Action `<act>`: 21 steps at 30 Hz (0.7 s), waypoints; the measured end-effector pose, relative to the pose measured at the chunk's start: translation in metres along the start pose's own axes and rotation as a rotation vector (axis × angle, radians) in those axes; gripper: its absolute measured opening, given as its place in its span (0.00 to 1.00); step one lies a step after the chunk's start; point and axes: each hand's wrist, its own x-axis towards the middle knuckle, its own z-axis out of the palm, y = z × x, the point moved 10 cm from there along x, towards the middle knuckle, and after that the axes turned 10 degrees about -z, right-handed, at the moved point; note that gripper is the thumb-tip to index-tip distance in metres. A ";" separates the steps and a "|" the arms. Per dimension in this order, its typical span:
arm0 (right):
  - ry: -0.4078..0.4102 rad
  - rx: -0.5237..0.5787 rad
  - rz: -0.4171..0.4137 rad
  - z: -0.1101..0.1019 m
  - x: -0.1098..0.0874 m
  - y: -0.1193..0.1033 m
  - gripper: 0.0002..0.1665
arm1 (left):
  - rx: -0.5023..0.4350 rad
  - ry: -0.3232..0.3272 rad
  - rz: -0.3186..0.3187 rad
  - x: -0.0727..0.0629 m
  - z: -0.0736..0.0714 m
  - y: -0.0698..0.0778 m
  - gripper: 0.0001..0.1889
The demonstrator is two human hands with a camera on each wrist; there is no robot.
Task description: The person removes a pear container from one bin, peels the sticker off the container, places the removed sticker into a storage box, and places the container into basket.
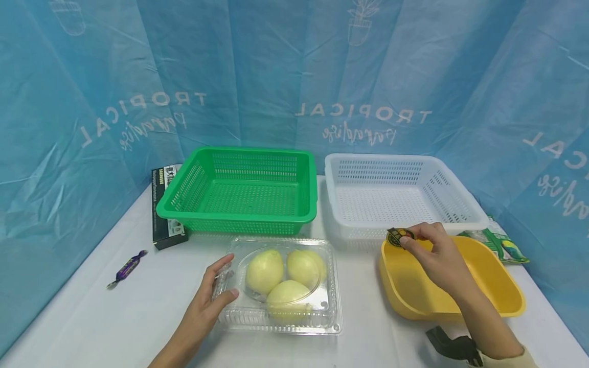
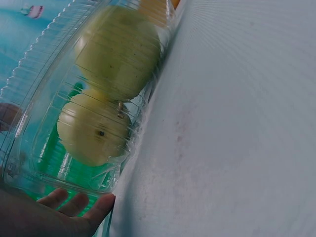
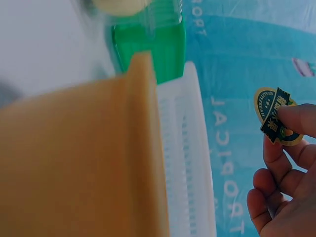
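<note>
A clear plastic fruit box (image 1: 337, 306) with its lid on holds three pale yellow-green round fruits (image 1: 265, 271) in the head view. My left hand (image 1: 204, 301) rests against the box's left end, thumb and index fingertip at the lid edge. In the left wrist view several fingers (image 2: 101, 210) lie against the box end, without curling round it. My right hand (image 1: 439, 258) pinches a round black-and-gold fruit sticker (image 3: 274, 116) with a dark band across it, between thumb and index finger. That hand is above the rear left part of a yellow basin (image 1: 501, 286).
Behind the fruit box stands a green basket (image 1: 248, 225), with a white basket (image 1: 409, 227) to its right. A black box (image 1: 161, 225) lies left of the green basket, and a purple-wrapped candy (image 1: 128, 268) nearer. A green packet (image 1: 503, 243) lies beyond the basin.
</note>
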 end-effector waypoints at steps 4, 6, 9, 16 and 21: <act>0.013 -0.025 0.004 -0.008 -0.006 0.011 0.09 | -0.003 -0.004 0.002 -0.001 0.000 0.001 0.31; 0.017 -0.044 0.012 -0.011 -0.010 0.017 0.09 | -0.006 -0.005 0.004 -0.001 0.000 0.001 0.31; 0.019 -0.060 0.028 -0.014 -0.015 0.027 0.11 | -0.005 -0.005 0.001 -0.001 0.000 0.000 0.32; 0.005 -0.086 0.046 -0.020 -0.023 0.046 0.11 | -0.004 0.000 0.020 0.000 -0.001 0.002 0.32; -0.024 -0.120 0.067 -0.022 -0.027 0.060 0.12 | -0.003 -0.003 0.034 -0.001 0.000 0.003 0.31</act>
